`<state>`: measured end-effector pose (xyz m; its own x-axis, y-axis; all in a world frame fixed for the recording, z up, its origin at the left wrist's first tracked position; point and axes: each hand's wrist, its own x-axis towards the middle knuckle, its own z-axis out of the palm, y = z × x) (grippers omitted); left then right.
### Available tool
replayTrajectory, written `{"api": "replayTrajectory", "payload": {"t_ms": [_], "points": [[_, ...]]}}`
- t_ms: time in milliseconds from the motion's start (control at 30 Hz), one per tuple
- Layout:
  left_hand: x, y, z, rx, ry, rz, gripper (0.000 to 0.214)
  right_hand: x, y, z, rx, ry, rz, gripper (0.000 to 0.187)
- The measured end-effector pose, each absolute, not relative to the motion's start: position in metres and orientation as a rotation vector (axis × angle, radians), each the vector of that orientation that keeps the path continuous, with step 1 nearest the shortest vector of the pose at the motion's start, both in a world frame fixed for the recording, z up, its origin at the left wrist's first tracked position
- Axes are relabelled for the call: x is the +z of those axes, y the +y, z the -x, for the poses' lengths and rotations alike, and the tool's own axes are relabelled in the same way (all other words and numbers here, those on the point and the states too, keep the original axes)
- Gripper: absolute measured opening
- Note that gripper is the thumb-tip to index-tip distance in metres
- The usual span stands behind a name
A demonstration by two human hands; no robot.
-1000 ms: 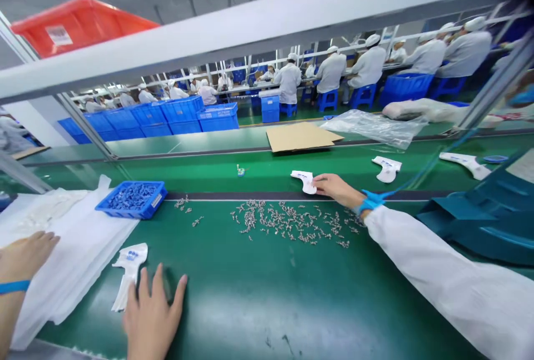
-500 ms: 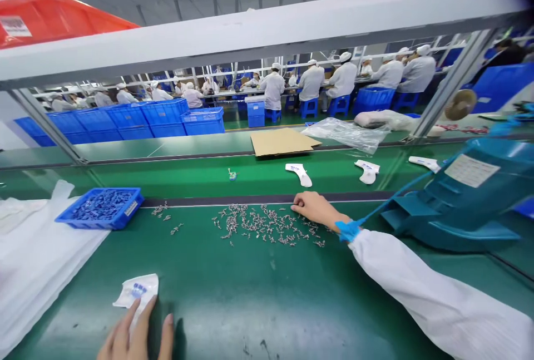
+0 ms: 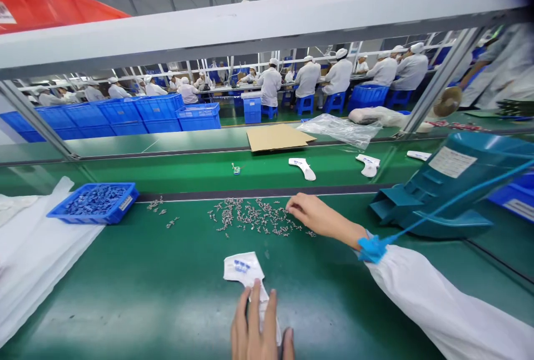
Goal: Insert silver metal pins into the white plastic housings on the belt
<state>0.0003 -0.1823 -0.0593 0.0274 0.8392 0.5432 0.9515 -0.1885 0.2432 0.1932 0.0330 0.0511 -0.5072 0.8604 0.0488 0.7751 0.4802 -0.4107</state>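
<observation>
- Blue tray: well left of the scatter of metal pieces.
- White plastic part: just this side of the scatter, under the flat, unclenched left hand; firm pressure should stop sliding.
- Right hand: fingertips at the scatter's right edge, grip impossible to tell; pinching one piece seems wisest.

Clad in 1 loose white sleeve; banded behind the right hand with 1 blue wrist strap trailing 1 thin blue cord.
</observation>
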Motion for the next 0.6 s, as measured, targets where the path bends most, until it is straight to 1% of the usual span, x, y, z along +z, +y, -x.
{"api": "replayTrajectory", "payload": {"t_ms": [67, 200, 300, 433, 600], "points": [[-0.046, -0.175, -0.015, -1.022, -1.877, 2.147, 0.047, 0.058, 0.007, -0.196, 0.706, -2.442, 1.261, 0.026], [-0.021, -0.157, -0.019, -1.327, -1.818, 2.242, 0.038, 0.065, -0.038, -0.197, 1.368, -2.246, 1.044, 0.024], [-0.009, -0.15, -0.016, -1.424, -1.769, 2.402, 0.032, 0.064, -0.056, -0.196, 1.734, -2.054, 1.006, 0.033], [-0.002, -0.152, -0.015, -1.525, -1.8, 2.475, 0.024, 0.057, -0.063, -0.193, 1.923, -1.835, 0.98, 0.036], [0.003, -0.158, -0.013, -1.645, -2.026, 2.295, 0.017, 0.048, -0.073, -0.177, 1.859, -1.763, 1.016, 0.031]]}}
